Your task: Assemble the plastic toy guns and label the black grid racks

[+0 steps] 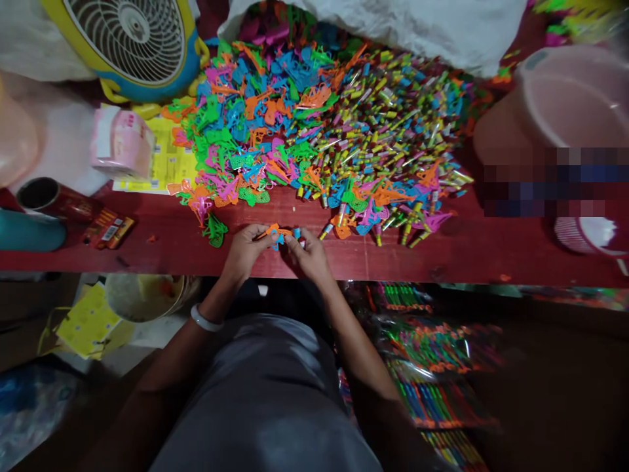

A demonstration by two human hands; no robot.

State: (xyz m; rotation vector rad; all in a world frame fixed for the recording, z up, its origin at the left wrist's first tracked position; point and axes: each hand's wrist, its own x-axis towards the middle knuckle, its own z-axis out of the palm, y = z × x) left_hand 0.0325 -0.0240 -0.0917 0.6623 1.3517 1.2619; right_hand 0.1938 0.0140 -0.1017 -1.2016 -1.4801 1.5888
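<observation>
Over the near edge of the red table (pixel 393 262), my two hands meet close together. My left hand (pixel 243 252) is closed in a pinch on a flat orange plastic piece (pixel 275 229), with a blue plastic piece (pixel 280 240) just below it. Beside that, my right hand (pixel 312 255) has its fingers closed around a small blue-ended tube (pixel 297 233); most of the tube is hidden by the fingers. A green plastic piece (pixel 215 229) lies left of my left hand. Several tubes and molded pieces (pixel 366 213) lie to the right.
Behind my hands spreads a pile of colored plastic pieces (pixel 265 98), with a pile of small tubes (pixel 383 118) to its right. A fan (pixel 132 26), a pink box (pixel 122 141) and a dark can (pixel 59 200) stand left. A pink tub (pixel 501 124) stands right. Bagged items (pixel 432 347) lie below.
</observation>
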